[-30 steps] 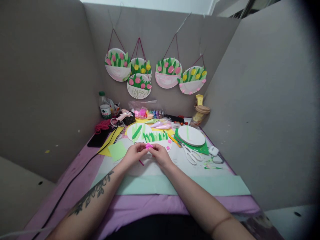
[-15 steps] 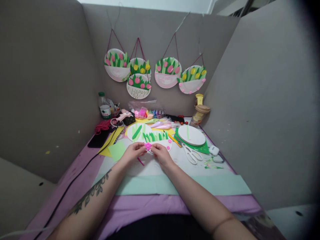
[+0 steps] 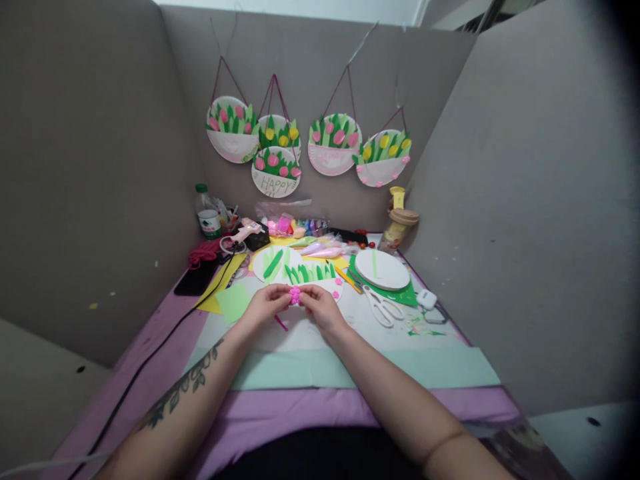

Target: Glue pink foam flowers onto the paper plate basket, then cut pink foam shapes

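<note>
A small bright pink flower (image 3: 295, 296) is pinched between the fingertips of my left hand (image 3: 269, 304) and my right hand (image 3: 320, 305). Both hands are closed on its edges, one from each side. Just behind them lies a white half paper plate (image 3: 325, 287) with green paper leaves (image 3: 310, 272) along its top and pink flowers (image 3: 337, 293) at its right end. My hands cover part of its lower left. Below my left hand rests a thin magenta stick-like piece (image 3: 281, 323).
White scissors (image 3: 383, 307) and a yellow pencil-like tool (image 3: 349, 280) lie to the right, near stacked white plates (image 3: 383, 269). A glue gun (image 3: 247, 231) with a black cord stands back left, beside a bottle (image 3: 207, 213). Finished plate baskets (image 3: 333, 160) hang on the grey partition.
The pink flower has turned slightly between my fingertips and looks narrower. My hands stay in nearly the same place, and the view has shifted a little.
</note>
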The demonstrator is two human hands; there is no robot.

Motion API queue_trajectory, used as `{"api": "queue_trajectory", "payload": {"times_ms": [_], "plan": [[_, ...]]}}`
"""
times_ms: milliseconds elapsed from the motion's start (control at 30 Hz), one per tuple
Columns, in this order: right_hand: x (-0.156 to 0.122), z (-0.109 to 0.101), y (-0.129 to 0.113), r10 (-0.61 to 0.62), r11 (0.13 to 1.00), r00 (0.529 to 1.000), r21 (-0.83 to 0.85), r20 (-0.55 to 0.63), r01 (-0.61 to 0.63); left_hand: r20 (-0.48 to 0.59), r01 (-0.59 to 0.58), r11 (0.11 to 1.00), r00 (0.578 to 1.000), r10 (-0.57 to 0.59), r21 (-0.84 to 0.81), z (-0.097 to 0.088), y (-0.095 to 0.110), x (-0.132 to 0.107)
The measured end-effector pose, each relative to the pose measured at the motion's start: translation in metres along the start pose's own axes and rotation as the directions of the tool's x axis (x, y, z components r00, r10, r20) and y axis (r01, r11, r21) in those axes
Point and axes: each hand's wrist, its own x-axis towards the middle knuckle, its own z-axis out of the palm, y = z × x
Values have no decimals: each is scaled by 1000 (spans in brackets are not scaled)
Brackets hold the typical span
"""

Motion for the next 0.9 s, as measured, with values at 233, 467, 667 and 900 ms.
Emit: {"api": "queue_trajectory", "payload": {"times_ms": [233, 467, 667, 900], "plan": [[-2, 2, -2, 1, 1000, 1000, 5, -9, -1, 2, -1, 1000, 1000, 1, 23, -1, -1, 0], [-2, 4, -2, -21, 1000, 999, 2, -32, 21, -12, 12, 998, 1000, -11, 58, 0, 0, 0], [-3, 4, -2, -23, 1000, 999, -3, -25, 23, -32, 0, 998, 999, 2, 61, 0, -2, 1], [-4, 1, -2, -110, 982, 994, -154, 4, 109, -36, 4, 1000, 999, -3, 31, 0, -2, 1]]}}
